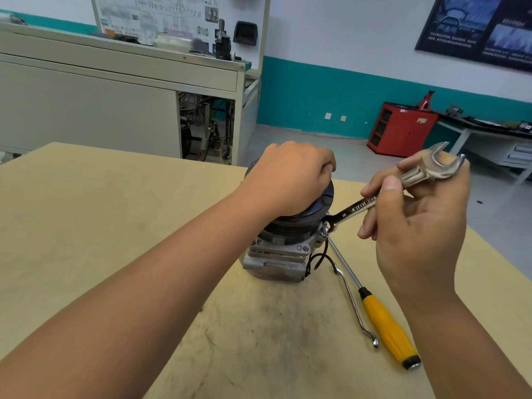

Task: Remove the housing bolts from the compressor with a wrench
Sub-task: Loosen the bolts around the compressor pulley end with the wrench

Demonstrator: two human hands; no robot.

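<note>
Tan and scuffed, the tabletop (pixel 86 226) fills the near part of the scene, with a grey cabinet (pixel 86 110) far left and a red cabinet (pixel 403 131) far right against a teal-banded wall. At the middle of the tabletop the compressor (pixel 276 254) stands upright, and my left hand (pixel 288 180) is clamped over its dark top, fingers curled round the far edge. My right hand (pixel 417 226) pinches the wrench (pixel 361 203) by its shank, the large open end sticking up past my fingers and the small end seated on a bolt (pixel 325 230) at the compressor's right shoulder. Just right of the compressor a yellow-handled screwdriver (pixel 388 326) lies on the tabletop, with a bent metal rod (pixel 352 298) beside it
</note>
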